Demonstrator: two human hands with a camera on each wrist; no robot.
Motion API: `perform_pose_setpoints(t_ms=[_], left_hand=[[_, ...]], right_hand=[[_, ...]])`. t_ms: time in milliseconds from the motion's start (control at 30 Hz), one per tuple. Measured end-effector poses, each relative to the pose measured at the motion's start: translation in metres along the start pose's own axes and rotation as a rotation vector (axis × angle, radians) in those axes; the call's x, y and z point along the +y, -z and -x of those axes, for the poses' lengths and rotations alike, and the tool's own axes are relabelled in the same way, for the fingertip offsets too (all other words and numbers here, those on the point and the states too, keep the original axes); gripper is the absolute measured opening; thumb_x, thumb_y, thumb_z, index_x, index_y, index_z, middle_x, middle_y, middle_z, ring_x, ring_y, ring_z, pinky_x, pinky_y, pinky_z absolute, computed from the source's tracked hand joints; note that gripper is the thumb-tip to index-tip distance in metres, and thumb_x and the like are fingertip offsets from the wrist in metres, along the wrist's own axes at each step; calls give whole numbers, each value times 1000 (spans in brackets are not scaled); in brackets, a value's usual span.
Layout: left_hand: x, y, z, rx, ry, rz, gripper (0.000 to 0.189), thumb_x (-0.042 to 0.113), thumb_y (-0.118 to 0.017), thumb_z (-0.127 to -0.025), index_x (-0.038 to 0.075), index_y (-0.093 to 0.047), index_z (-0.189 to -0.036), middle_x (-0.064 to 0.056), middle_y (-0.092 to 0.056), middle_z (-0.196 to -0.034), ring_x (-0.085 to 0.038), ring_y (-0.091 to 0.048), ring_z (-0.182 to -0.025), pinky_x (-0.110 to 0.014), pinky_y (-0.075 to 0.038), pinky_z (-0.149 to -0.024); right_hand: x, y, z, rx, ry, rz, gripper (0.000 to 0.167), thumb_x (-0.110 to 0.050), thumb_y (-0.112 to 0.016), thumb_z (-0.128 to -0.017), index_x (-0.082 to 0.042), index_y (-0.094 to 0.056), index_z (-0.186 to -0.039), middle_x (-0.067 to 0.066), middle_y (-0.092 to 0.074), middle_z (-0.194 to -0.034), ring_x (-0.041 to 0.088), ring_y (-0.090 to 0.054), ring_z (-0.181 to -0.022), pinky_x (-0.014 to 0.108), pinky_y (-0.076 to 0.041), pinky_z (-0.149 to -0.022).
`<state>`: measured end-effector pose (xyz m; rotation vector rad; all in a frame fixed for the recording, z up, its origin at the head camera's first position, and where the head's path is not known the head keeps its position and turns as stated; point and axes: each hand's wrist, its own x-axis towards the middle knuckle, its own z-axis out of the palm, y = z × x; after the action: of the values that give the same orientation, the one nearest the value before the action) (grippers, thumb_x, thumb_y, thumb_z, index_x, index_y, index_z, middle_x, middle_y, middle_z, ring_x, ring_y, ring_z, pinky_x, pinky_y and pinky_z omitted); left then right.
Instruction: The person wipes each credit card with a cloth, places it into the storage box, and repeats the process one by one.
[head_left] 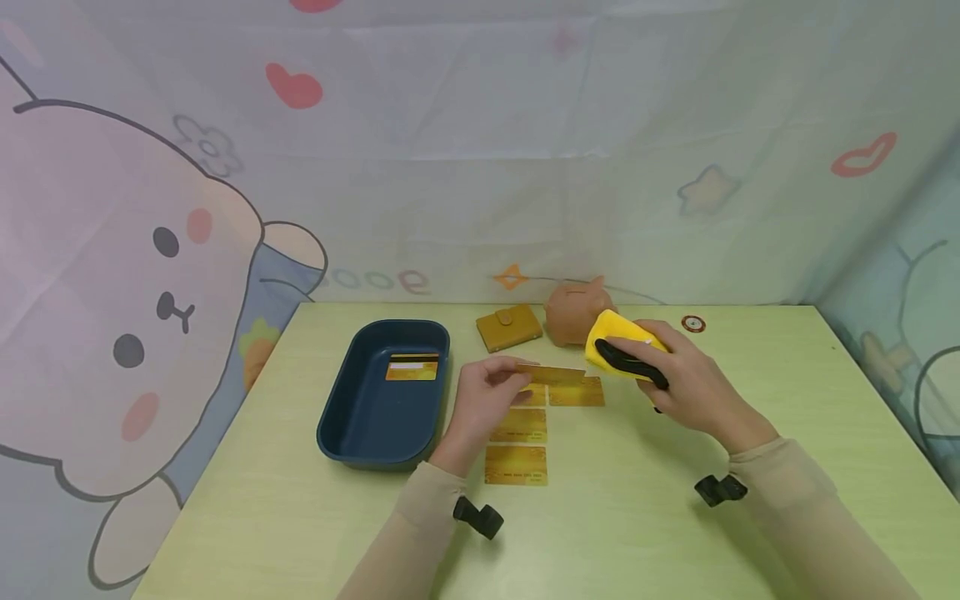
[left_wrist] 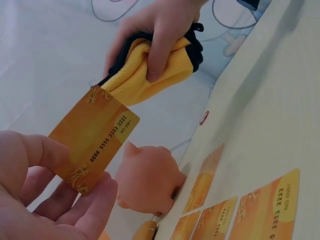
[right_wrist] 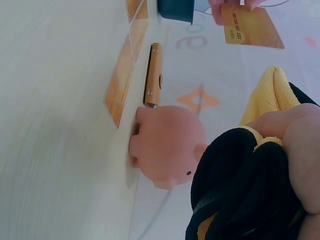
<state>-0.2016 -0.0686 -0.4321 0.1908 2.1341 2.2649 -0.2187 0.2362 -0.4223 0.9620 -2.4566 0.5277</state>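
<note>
My left hand (head_left: 482, 400) pinches a gold bank card (left_wrist: 102, 135) between thumb and fingers, raised above the table. Its embossed number side faces the left wrist camera. My right hand (head_left: 693, 383) grips a folded yellow cloth with black edging (left_wrist: 155, 75), bunched under the thumb. In the left wrist view the cloth comes right up to the card's upper corner. Below the hands, several more gold cards (head_left: 516, 465) lie on the table, one of them partly covered by the left hand in the head view.
A dark blue tray (head_left: 327, 417) stands left of the cards, with one card (head_left: 412, 367) inside, stripe side up. Toward the back are a tan card wallet (head_left: 510, 328), a pink piggy bank (head_left: 570, 312) and a small red-and-white round chip (head_left: 693, 323). A printed curtain (head_left: 480, 167) hangs behind the table.
</note>
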Motion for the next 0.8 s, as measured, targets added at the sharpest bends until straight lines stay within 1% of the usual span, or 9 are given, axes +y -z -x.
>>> perform_pose_setpoints(t_ms=[133, 233, 300, 433, 500, 567, 633, 733, 800], left_hand=[[-3, 0, -1, -6, -14, -8, 18, -3, -68, -98, -5, -78, -112, -17, -75, -121, -23, -75, -102, -38, -63, -90], [-4, 0, -1, -16, -10, 9, 18, -5, -66, -97, -7, -78, -110, -16, -73, -129, -24, -75, -106, -39, -63, -91], [-4, 0, 0, -27, -7, 21, 18, -6, -65, -97, -7, -77, -111, -18, -71, -132, -24, -76, -105, -39, -63, -90], [-5, 1, 1, -60, 6, 42, 21, -8, -63, -98, -6, -76, -115, -19, -73, -125, -25, -77, -101, -45, -63, -89], [-6, 1, 1, -80, 10, 42, 22, -8, -62, -99, -5, -76, -116, -18, -74, -119, -25, -78, -98, -45, -64, -87], [-8, 2, 1, -98, 1, 47, 23, -9, -61, -99, -7, -75, -117, -19, -75, -115, -25, -78, -97, -44, -64, -86], [-11, 2, 1, -116, -10, 60, 25, -11, -58, -100, -8, -74, -119, -23, -73, -117, -26, -78, -97, -42, -64, -87], [-12, 2, 0, -133, -18, 80, 30, -15, -54, -100, -11, -71, -124, -31, -67, -125, -30, -77, -101, -45, -62, -92], [-13, 2, 0, -138, -7, 76, 34, -16, -52, -100, -10, -70, -128, -31, -65, -130, -34, -76, -104, -45, -61, -94]], right_hand=[[0, 0, 0, 3, 1, -13, 80, 10, -85, -75, -21, -61, -145, 20, -53, -142, 39, -58, -118, 59, -61, -80], [0, 0, 1, 7, -3, -22, 80, 10, -85, -75, -20, -61, -145, 20, -53, -142, 39, -58, -118, 59, -61, -81], [-1, 1, 0, 12, -1, -28, 80, 11, -85, -75, -19, -61, -145, 20, -53, -142, 39, -58, -118, 59, -61, -82], [-2, 2, -1, 21, 2, -35, 78, 11, -85, -75, -19, -62, -144, 21, -53, -141, 38, -59, -118, 58, -61, -81], [-4, 3, -2, 24, 4, -37, 78, 11, -84, -76, -19, -62, -144, 21, -53, -141, 38, -59, -117, 58, -61, -81], [-5, 3, -3, 25, 5, -38, 77, 11, -84, -76, -19, -62, -144, 20, -54, -141, 38, -59, -117, 58, -61, -81], [-6, 4, -3, 28, 8, -38, 77, 11, -83, -76, -19, -62, -144, 21, -54, -141, 37, -59, -116, 57, -61, -81], [-7, 4, -5, 28, 11, -42, 76, 11, -83, -77, -19, -62, -144, 20, -54, -141, 37, -59, -116, 57, -61, -81], [-8, 4, -5, 27, 11, -44, 76, 11, -83, -77, -19, -62, -144, 20, -54, -141, 37, -59, -116, 56, -61, -80]])
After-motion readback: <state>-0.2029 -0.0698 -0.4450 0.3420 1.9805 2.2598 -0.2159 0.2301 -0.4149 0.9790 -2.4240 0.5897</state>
